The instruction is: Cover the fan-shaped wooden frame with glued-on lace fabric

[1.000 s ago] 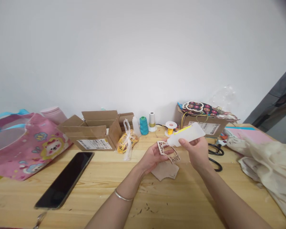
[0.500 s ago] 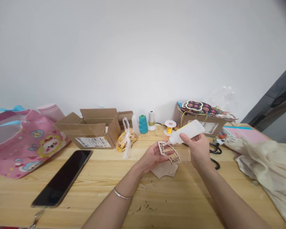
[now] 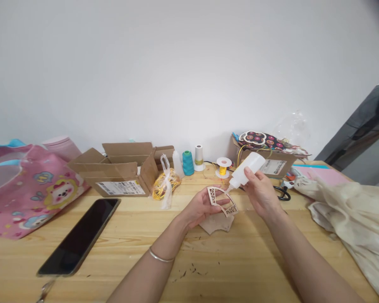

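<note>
Pinched in my left hand (image 3: 198, 207) is a thin, fan-shaped wooden cutout frame (image 3: 231, 210) with lattice patterns at its ends. My right hand (image 3: 261, 191) grips a white squeeze bottle (image 3: 249, 167), tilted so its nozzle points down and left at the frame's upper edge. Whether the tip touches the wood I cannot tell. Beneath the left hand a pale flat piece (image 3: 215, 224) with a notched edge lies on the wooden table (image 3: 164, 244), partly hidden by the hand and the frame.
To the left are a black phone (image 3: 80, 235), a pink bag (image 3: 34, 189) and an open cardboard box (image 3: 120, 172). Behind stand a teal thread cone (image 3: 188, 163) and a yellow spool (image 3: 222, 168). A filled box (image 3: 276, 164) and cream cloth (image 3: 344, 214) occupy the right.
The squeeze bottle has tipped more steeply, and its nozzle has moved right along the frame's upper edge. My left hand keeps its hold on the frame. The view has shifted slightly.
</note>
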Available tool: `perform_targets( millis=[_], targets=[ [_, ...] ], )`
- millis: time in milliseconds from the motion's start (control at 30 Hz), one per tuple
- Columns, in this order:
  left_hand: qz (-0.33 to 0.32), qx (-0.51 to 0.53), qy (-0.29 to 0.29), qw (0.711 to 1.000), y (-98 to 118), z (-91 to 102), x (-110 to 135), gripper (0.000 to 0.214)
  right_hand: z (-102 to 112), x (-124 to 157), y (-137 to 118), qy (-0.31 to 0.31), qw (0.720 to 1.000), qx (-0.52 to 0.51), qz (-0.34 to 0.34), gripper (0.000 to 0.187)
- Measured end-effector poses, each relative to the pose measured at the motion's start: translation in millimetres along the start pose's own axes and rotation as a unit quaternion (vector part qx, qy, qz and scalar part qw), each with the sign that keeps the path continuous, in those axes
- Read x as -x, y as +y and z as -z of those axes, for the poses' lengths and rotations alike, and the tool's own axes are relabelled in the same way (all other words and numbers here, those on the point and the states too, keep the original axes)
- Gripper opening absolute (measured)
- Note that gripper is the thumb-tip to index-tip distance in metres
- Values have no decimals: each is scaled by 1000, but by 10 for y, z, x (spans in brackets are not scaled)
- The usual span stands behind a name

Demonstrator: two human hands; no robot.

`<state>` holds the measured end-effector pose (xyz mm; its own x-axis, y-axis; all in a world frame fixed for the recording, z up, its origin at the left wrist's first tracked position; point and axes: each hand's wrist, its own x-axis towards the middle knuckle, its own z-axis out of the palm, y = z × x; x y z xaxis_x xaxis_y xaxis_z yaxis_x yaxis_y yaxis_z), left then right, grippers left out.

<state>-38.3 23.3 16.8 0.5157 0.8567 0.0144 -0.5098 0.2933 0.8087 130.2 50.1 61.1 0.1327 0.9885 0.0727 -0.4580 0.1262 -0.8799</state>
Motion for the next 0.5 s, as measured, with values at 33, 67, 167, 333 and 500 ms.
perform_targets(
  millis=[33, 67, 167, 333, 500],
  targets=[
    [-1, -4, 0, 1000, 2, 4, 0, 55, -6, 11, -6, -1, 1000, 13, 21, 30],
    [-3, -7, 2, 1000, 5, 8, -1, 55, -15, 24, -13, 1, 999, 28, 44, 31],
    [-4, -9, 6, 1000, 6, 25, -4, 55, -39, 57, -25, 18, 993, 72, 93, 33],
    [11, -14, 16, 1000, -8, 50, -5, 55, -13, 39, -16, 32, 992, 76, 96, 31],
    [19, -9, 19, 1000, -11, 49, -4, 54, 27, -3, -7, 48, 996, 35, 68, 28]
  ],
)
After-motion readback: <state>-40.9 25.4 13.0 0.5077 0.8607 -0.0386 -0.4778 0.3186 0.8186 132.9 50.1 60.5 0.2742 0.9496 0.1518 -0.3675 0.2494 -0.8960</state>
